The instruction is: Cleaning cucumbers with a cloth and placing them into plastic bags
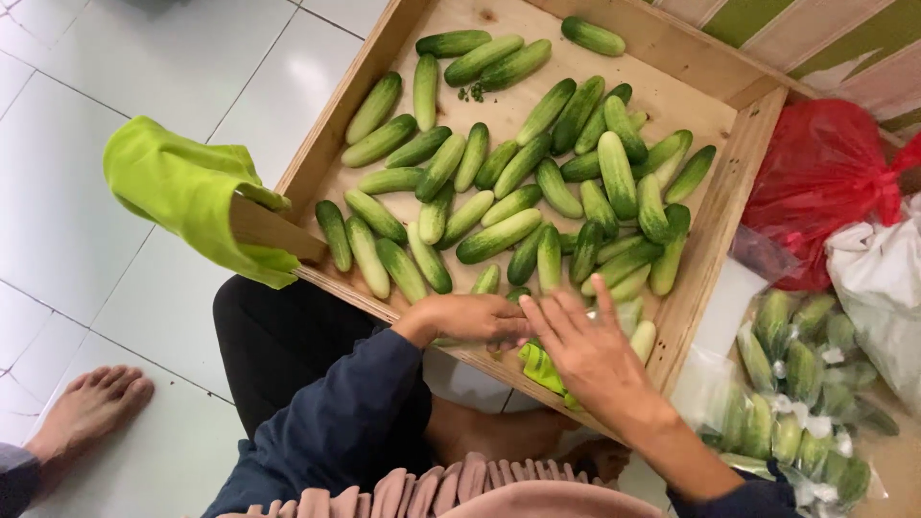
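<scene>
Presently: Cucumber Bagging Under Way

Both hands work at the wooden tray's (715, 216) near rim. Left hand (470, 318) curls around something there; what it holds cannot be told. Right hand (585, 350) lies flat, fingers spread, over a green cloth (539, 366). Many loose cucumbers (537, 182) remain; bagged cucumbers (796, 393) lie right. Tray walls hem movement.

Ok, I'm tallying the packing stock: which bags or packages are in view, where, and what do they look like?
Clear bags of cucumbers: lower right, piled, green inside.
Red plastic bag: right of the wooden tray, knotted, bulging.
White plastic bag: right edge, crumpled.
</scene>
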